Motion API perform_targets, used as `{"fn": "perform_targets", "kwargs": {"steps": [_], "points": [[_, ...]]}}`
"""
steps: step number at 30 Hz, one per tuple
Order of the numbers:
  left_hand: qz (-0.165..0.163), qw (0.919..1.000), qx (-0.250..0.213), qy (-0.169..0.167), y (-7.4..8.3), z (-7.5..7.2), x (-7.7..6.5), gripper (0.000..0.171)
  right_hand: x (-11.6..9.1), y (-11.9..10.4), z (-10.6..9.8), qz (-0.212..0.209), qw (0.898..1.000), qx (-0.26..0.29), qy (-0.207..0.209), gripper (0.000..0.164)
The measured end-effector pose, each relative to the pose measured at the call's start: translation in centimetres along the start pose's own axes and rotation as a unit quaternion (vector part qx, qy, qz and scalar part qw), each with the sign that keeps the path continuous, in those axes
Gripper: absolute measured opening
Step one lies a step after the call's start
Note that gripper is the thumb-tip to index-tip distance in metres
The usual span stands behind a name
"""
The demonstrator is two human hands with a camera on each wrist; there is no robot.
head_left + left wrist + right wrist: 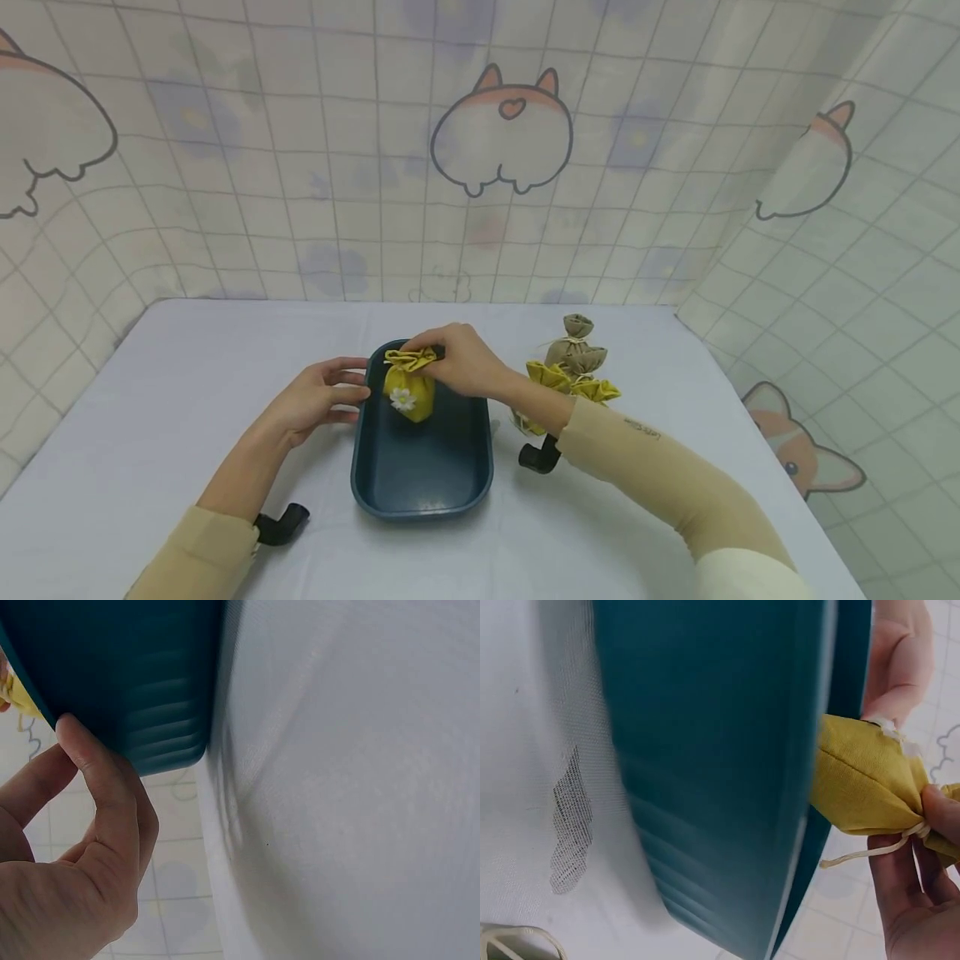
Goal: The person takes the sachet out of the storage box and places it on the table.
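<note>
My right hand (461, 362) pinches the gathered neck of a yellow drawstring pouch (412, 398) with a white flower on its front. It holds the pouch over the far left part of a dark teal tray (431, 475). In the right wrist view, the pouch (870, 776) shows partly above the tray's rim, its cord (870, 853) hanging by the fingers. My left hand (318, 400) is at the tray's left side, fingers extended. The left wrist view has the fingertips (71, 731) right at the tray's rim.
Right of the tray, partly behind my right forearm, stand several more pouches: brown ones (573, 350) at the back and yellow ones (596, 390) in front. The white-covered table (187, 358) meets a patterned curtain (375, 208) at its far edge.
</note>
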State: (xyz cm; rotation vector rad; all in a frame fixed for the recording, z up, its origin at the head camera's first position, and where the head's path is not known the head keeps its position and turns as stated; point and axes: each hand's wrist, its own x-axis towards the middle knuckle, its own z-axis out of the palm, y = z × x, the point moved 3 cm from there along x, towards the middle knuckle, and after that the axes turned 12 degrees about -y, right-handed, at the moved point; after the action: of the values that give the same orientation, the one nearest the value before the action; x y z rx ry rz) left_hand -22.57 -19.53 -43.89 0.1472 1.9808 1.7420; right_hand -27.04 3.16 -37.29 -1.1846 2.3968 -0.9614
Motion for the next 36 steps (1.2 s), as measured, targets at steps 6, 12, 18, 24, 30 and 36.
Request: {"fn": "perform_targets", "kwargs": {"steps": [6,12,18,24,30,36], "points": [[-0.001,1.0000,-0.002,0.002,0.1,0.0,0.0,0.064,-1.2,-0.8,-0.7,-0.029,1.000,0.006,0.004,0.028],[-0.003,1.0000,-0.001,0.003,0.1,-0.1,0.0,0.063,-2.7,-1.8,-1.4,-0.050,0.998,0.024,0.003,0.028],[-0.004,1.0000,0.004,0.008,0.1,0.0,-0.1,0.063,-4.3,-2.2,-2.2,-0.050,0.998,0.049,0.007,0.030],[0.004,1.0000,0.006,-0.001,0.2,0.0,0.0,0.063,-6.0,-1.9,-2.8,-0.042,0.996,0.078,0.015,0.029],[0.008,0.9999,0.000,-0.007,0.2,0.0,-0.3,0.063,-7.8,-1.7,-3.2,-0.034,0.996,0.078,0.025,0.028],[0.017,0.9998,0.001,-0.006,0.3,0.0,-0.3,0.063,-9.8,-1.6,-3.9,-0.019,0.995,0.090,0.037,0.029]]}}
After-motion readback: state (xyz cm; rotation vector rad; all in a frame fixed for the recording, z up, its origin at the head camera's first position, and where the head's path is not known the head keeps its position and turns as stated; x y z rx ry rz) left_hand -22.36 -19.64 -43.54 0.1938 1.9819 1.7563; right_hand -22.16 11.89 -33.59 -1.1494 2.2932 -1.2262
